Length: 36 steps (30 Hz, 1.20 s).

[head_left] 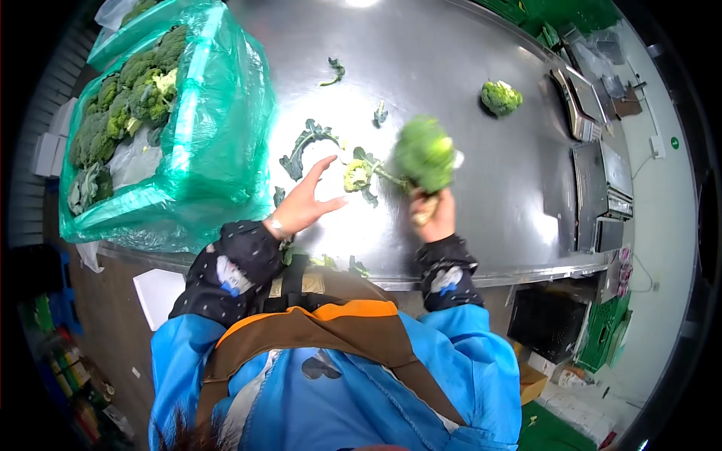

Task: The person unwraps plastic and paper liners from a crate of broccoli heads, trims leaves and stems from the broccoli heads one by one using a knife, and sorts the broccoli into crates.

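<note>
My right hand (pixel 435 216) grips a broccoli head (pixel 425 154) by its stalk, holding it upright over the steel table; the crown is smeared by motion. To its left, my left hand (pixel 302 204) is held with thumb and fingers apart, and nothing is in it. Between the hands lies a small yellowish broccoli piece (pixel 357 175) with leaves and a thin stem. A curved broccoli leaf (pixel 308 143) rests just beyond my left fingertips.
A crate lined with green plastic (pixel 218 143) stands at the left, filled with broccoli heads (pixel 120 105). Another small broccoli head (pixel 501 98) sits on the steel table (pixel 511 203) at the right. Scales (pixel 602 180) line the right edge. Leaf scraps (pixel 333 71) lie about.
</note>
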Available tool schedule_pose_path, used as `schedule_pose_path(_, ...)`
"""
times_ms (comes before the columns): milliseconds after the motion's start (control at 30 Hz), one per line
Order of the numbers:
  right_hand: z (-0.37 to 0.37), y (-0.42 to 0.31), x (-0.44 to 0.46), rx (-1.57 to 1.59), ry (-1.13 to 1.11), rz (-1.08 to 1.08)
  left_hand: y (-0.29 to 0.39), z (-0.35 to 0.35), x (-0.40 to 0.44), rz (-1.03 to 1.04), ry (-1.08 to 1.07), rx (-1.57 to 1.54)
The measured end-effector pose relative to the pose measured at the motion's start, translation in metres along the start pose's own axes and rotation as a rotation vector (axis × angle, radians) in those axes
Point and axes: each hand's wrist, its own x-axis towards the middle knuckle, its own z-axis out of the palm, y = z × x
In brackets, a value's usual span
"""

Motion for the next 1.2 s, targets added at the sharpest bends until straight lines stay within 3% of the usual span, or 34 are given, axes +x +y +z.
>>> schedule_pose_path(67,0.008,-0.045,0.013,-0.036,0.051,-0.184,-0.034,-0.009,0.022,0.289,0.104,0.732)
schedule_pose_path(167,0.026,-0.059,0.014,-0.453,0.205,-0.469,-0.045,-0.007,0.027,0.156,0.179,1.303)
schedule_pose_path(200,0.041,-0.051,0.006,-0.799,0.255,-0.476,-0.051,-0.011,0.022,0.093,0.207,1.445)
schedule_pose_path(233,0.025,-0.041,0.026,-0.951,0.215,-0.537,-0.081,-0.02,0.026,0.044,0.221,1.522)
schedule_pose_path(267,0.013,-0.03,0.044,-1.332,0.151,-0.729,-0.104,-0.032,0.027,-0.016,0.236,1.599)
schedule_pose_path(300,0.01,-0.011,0.053,-1.527,0.125,-0.818,-0.099,-0.038,0.018,-0.118,0.234,1.573)
schedule_pose_path(333,0.026,0.011,0.048,-1.496,0.131,-0.635,-0.097,-0.043,0.008,-0.215,0.225,1.539)
schedule_pose_path(367,0.023,0.032,0.056,-1.828,0.142,-0.713,-0.119,-0.052,0.002,-0.218,0.334,1.406)
schedule_pose_path(400,0.025,0.054,0.062,-1.88,-0.055,-0.789,-0.11,-0.058,-0.012,-0.25,0.299,1.291)
schedule_pose_path(433,0.019,0.082,0.075,-1.661,-0.176,-0.789,-0.1,-0.065,-0.025,-0.285,0.27,1.176)
schedule_pose_path(467,0.011,0.112,0.09,-1.47,-0.227,-0.63,-0.057,-0.062,-0.049,-0.346,0.112,1.066)
schedule_pose_path(500,0.042,0.138,0.072,-1.358,-0.288,-0.439,-0.048,-0.066,-0.061,-0.236,-0.017,0.959)
schedule_pose_path(533,0.078,0.152,0.047,-1.468,-0.326,-0.167,-0.04,-0.07,-0.074,-0.123,-0.149,0.848)
schedule_pose_path(600,0.045,0.202,0.073,-1.517,-0.652,-0.13,0.039,-0.082,-0.113,0.161,-0.371,0.498)
schedule_pose_path(633,0.074,0.2,0.041,-1.313,-0.734,-0.035,0.081,-0.094,-0.128,0.155,-0.387,0.428)
schedule_pose_path(667,0.102,0.198,0.007,-1.156,-0.657,0.083,0.117,-0.11,-0.137,0.15,-0.404,0.361)
schedule_pose_path(800,0.105,0.17,-0.016,-0.849,-0.516,0.083,0.165,-0.202,-0.12,0.223,0.42,0.733)
schedule_pose_path(867,0.107,0.149,-0.028,-0.825,-0.389,0.053,0.148,-0.256,-0.077,0.046,0.931,1.056)
schedule_pose_path(933,0.09,0.141,-0.029,-0.835,-0.274,-0.021,0.113,-0.305,-0.037,-0.189,1.077,0.984)
schedule_pose_path(1000,0.076,0.135,-0.037,-0.881,-0.258,-0.081,0.09,-0.314,-0.014,-0.386,1.075,1.082)
schedule_pose_path(1167,0.036,0.133,-0.064,-0.879,-0.071,-0.124,0.065,-0.318,-0.011,-0.019,1.185,1.041)
schedule_pose_path(1200,0.03,0.132,-0.068,-0.86,-0.043,-0.145,0.08,-0.309,-0.02,-0.015,1.086,0.754)
